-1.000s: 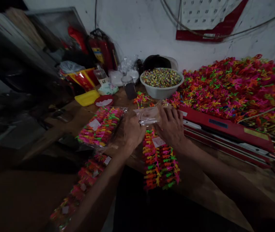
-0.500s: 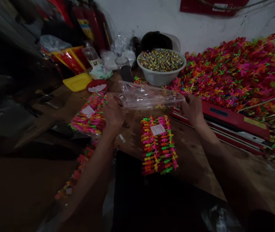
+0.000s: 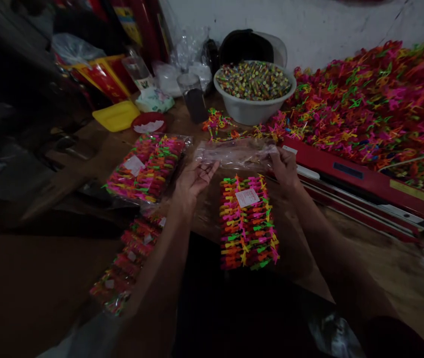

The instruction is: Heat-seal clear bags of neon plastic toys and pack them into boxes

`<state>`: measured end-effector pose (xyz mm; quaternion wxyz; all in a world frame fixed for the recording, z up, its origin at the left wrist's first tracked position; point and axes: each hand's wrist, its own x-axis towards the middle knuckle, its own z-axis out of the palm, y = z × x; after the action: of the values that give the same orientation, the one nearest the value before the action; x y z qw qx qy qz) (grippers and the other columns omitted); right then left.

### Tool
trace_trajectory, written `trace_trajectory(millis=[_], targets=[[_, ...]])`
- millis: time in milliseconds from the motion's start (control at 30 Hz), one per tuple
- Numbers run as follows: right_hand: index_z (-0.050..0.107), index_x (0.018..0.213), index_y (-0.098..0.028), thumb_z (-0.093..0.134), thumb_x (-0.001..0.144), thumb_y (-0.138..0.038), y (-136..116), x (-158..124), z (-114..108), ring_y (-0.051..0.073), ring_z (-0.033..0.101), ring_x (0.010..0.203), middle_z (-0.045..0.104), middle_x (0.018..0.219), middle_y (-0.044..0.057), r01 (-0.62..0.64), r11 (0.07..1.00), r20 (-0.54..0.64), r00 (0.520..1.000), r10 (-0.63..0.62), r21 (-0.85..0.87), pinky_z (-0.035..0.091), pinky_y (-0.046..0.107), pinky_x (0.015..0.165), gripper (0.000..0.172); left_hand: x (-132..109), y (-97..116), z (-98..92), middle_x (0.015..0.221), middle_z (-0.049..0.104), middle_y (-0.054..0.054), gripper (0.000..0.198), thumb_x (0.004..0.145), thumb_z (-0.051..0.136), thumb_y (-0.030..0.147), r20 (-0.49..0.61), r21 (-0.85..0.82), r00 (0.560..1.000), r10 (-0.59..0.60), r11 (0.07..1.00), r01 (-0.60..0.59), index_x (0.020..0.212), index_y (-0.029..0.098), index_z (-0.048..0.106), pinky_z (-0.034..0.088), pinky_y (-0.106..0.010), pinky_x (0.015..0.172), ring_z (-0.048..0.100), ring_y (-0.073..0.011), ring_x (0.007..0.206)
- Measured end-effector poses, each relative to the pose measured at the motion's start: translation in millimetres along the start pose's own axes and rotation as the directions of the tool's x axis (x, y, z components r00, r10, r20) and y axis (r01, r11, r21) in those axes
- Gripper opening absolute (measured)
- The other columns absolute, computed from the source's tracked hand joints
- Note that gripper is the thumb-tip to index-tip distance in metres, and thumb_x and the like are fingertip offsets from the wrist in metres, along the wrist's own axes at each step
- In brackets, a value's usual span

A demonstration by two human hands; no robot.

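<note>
A clear plastic bag (image 3: 236,152) is stretched between my two hands above the wooden table (image 3: 365,258). My left hand (image 3: 196,177) is palm up, its fingers curled on the bag's left end. My right hand (image 3: 284,166) pinches the bag's right end. Just below the bag lies a neat stack of bright plastic toys (image 3: 248,223) in pink, orange, green and yellow, with a small white label on top. A filled, sealed bag of the same toys (image 3: 147,166) lies left of my left hand.
A red heat sealer (image 3: 357,181) runs along the right. Behind it lies a big heap of loose coloured toys (image 3: 376,99). A white bowl of small pieces (image 3: 254,92) stands at the back. More filled bags (image 3: 130,258) hang off the table's left edge. Clutter fills the back left.
My hands first worked the bag close together, then pulled it out wide, and now hold it lower and narrower over the stack. The view has tilted downward.
</note>
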<state>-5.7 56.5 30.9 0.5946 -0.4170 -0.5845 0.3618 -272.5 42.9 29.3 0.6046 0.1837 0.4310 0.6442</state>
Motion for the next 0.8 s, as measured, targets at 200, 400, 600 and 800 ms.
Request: trace_trajectory(millis=[200, 400, 600, 800], targets=[[0.066, 0.083, -0.019, 0.044, 0.105, -0.058, 8.3, -16.4, -13.7, 0.019, 0.059, 0.069, 0.069, 0.076, 0.007, 0.262, 0.846, 0.226, 0.959, -0.173, -0.465, 0.045, 0.032, 0.068, 0.050, 9.7, -40.3, -7.1, 0.074, 0.074, -0.002, 0.027, 0.066, 0.091, 0.034, 0.158, 0.130, 0.959, 0.236, 0.958, -0.257, 0.073, 0.017, 0.071, 0.062, -0.034, 0.089, 0.071, -0.0167, 0.075], [0.073, 0.095, -0.018, 0.045, 0.104, -0.046, 28.9, -49.2, -27.5, 0.024, 0.070, 0.077, 0.077, 0.087, 0.009, 0.226, 0.831, 0.265, 0.959, -0.099, -0.509, 0.053, 0.034, 0.073, 0.040, -13.4, -59.5, -35.9, 0.101, 0.081, -0.009, 0.038, 0.084, 0.073, 0.051, 0.273, 0.556, 0.878, 0.393, 0.680, -0.478, 0.093, 0.016, 0.082, 0.058, -0.035, 0.095, 0.075, -0.0236, 0.097], [0.075, 0.122, -0.020, 0.041, 0.105, -0.051, 46.0, -82.0, -26.6, 0.030, 0.074, 0.111, 0.078, 0.122, 0.011, -0.001, 0.875, 0.133, 0.988, 0.075, -0.483, 0.058, 0.043, 0.097, 0.049, -41.3, -63.3, -52.5, 0.122, 0.078, -0.009, 0.036, 0.099, 0.055, 0.036, 0.358, 0.765, 0.862, 0.359, 0.416, -0.492, 0.123, 0.020, 0.077, 0.056, -0.037, 0.103, 0.074, -0.0245, 0.112], [0.074, 0.120, -0.017, 0.037, 0.104, -0.046, 44.5, -100.7, -27.3, 0.031, 0.073, 0.102, 0.077, 0.115, 0.015, -0.082, 0.779, 0.046, 0.989, 0.141, -0.622, 0.056, 0.043, 0.092, 0.050, -49.6, -70.8, -56.4, 0.124, 0.078, -0.008, 0.038, 0.099, 0.059, 0.031, 0.209, 0.905, 0.943, 0.258, 0.315, -0.287, 0.133, 0.021, 0.074, 0.057, -0.037, 0.098, 0.074, -0.0250, 0.110]])
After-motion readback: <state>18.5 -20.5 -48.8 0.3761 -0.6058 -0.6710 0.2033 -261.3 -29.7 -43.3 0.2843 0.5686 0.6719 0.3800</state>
